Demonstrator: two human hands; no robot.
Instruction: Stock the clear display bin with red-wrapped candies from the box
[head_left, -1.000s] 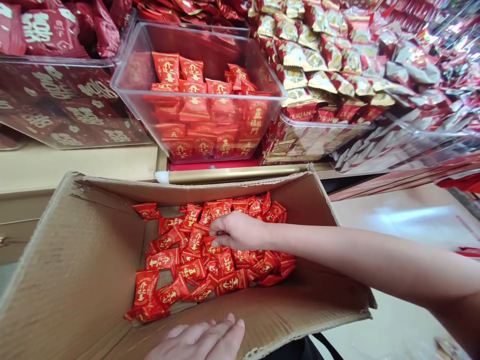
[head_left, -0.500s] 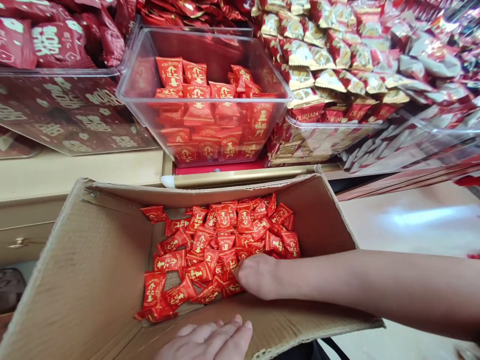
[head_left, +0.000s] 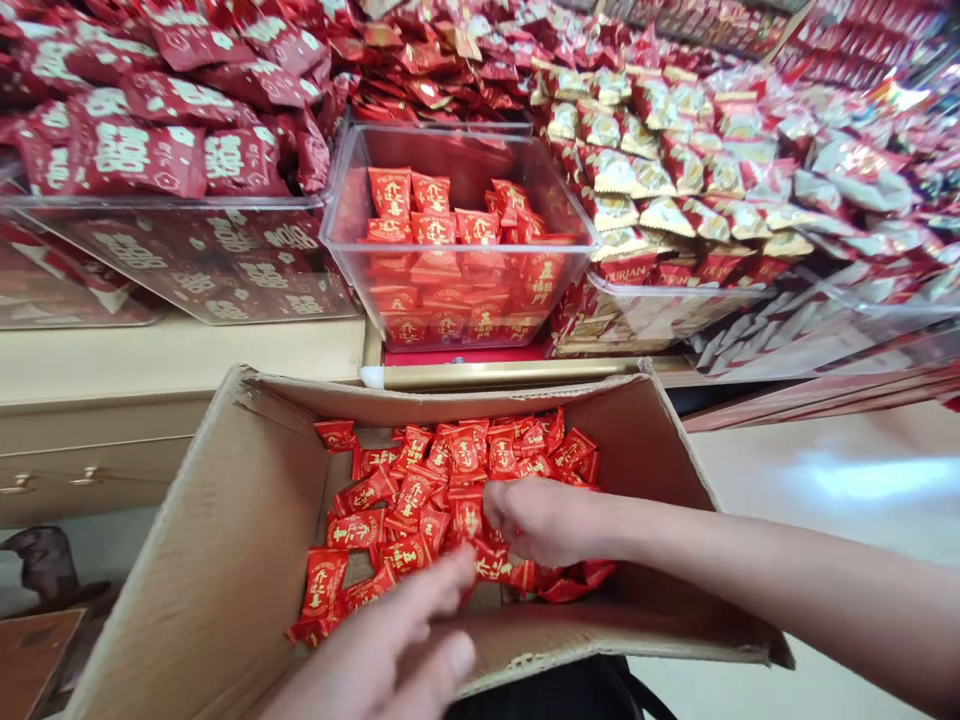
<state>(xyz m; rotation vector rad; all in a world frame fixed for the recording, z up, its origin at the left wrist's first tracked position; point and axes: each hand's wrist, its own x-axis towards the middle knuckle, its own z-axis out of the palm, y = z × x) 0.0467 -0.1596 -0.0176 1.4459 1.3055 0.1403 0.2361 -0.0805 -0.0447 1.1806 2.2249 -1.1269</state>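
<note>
A cardboard box stands open before me, with many small red wrapped candies printed in gold lying on its bottom. My right hand reaches in from the right among them. Its fingers are curled, and a red wrapped candy stands upright at the fingertips; the palm side is hidden. My left hand extends over the box's near side, thumb and fingers apart, holding nothing. Its fingertips hover close to the candies near the middle of the box.
Behind the box, a clear plastic bin holds matching red candies. Dark red packets fill a bin to its left, gold-and-red durian packets one to its right. A gold shelf edge runs behind the box. Drawers are at left.
My left hand has come up from the near flap, further into the box. My right hand has lifted slightly, and candies by it have shifted toward the near right. The view has tilted upward.
</note>
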